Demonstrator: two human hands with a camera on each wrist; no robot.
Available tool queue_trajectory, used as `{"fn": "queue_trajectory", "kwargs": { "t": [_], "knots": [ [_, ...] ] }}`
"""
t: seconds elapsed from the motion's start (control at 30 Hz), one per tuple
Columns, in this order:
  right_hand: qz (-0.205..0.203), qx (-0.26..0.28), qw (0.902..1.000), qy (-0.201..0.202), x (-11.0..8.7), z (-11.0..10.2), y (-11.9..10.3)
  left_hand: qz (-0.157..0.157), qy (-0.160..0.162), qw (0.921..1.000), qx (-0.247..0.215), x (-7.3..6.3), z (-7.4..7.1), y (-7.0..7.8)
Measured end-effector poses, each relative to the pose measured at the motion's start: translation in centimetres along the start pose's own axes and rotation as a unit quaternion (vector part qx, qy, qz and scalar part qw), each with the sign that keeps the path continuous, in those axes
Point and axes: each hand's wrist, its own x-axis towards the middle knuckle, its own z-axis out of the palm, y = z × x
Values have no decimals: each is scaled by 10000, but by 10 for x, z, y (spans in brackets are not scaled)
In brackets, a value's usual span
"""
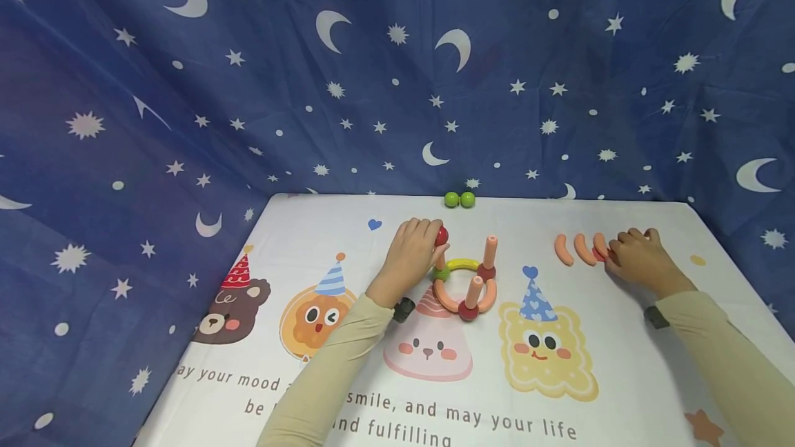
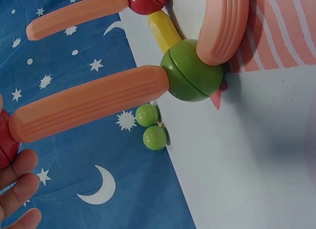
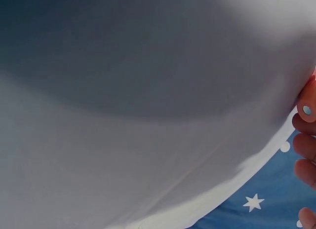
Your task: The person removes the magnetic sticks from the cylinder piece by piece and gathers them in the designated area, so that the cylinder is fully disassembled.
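Observation:
In the head view, my left hand (image 1: 410,254) holds a red ball (image 1: 442,236) at the top of an upright orange rod. In the left wrist view, that rod (image 2: 91,103) runs from the red ball to a green ball (image 2: 192,70) in a ring. A yellow curved stick (image 1: 462,264) and orange curved sticks (image 1: 444,297) join the ring's balls. Two more orange rods (image 1: 490,252) stand on its red balls (image 1: 468,311). At the right, my right hand (image 1: 640,259) grips an orange curved stick (image 3: 307,103), mostly cut off in the right wrist view.
Several orange curved sticks (image 1: 563,250) lie left of my right hand, with a red piece partly hidden among them. Two green balls (image 1: 459,199) sit at the table's back edge. A blue star-and-moon curtain (image 1: 397,74) rises behind the printed white tablecloth (image 1: 348,247).

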Motion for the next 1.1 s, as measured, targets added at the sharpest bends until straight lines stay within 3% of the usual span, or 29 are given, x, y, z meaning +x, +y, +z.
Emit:
{"fn": "queue_trajectory", "kwargs": {
  "t": [0.6, 0.77, 0.9, 1.1],
  "knots": [
    [-34, 148, 9997, 189, -7, -3, -3, 26, -1, 10000, 8, 0, 1, 0],
    [-237, 221, 9928, 1156, -8, -16, -17, -9, -17, 10000, -49, 1, 1, 0],
    [-401, 490, 9797, 1903, -3, -38, -42, -60, -33, 9999, -101, 0, 2, 0],
    [-954, 642, 9583, 2618, 10, -73, -87, -151, -209, 9988, -422, -1, 0, 1]
  ]
}}
